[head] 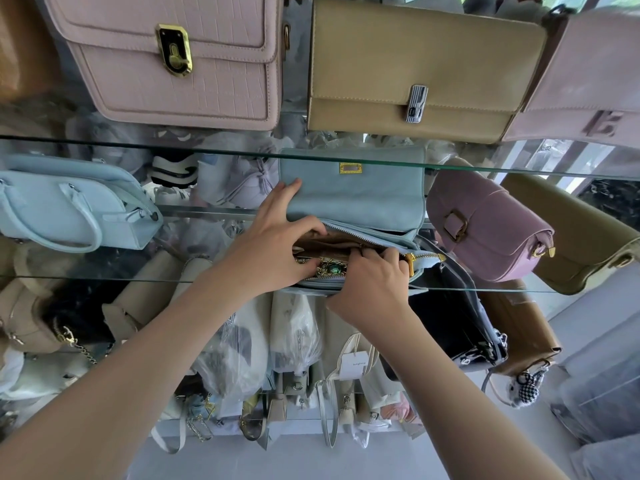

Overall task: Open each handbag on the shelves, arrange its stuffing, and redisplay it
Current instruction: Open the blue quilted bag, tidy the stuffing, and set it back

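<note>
Evidently stuffing step: blue bag (353, 195) lay centre on glass shelf (104, 280), flap thrown back, mouth unzipped. Left hand (277, 244) gripped mouth's far edge; right hand (374, 282), close beside, curled into brown stuffing (332, 241). Next likely: tuck stuffing flat, zip, close flap.

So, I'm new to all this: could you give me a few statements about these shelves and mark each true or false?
1. The blue handbag has its flap lifted. True.
2. Both the left hand and the right hand reach into its opening. True.
3. The pink bag above has a silver clasp. False: its clasp is gold.
4. The purple bag sits left of the blue handbag. False: it sits to its right.
</note>
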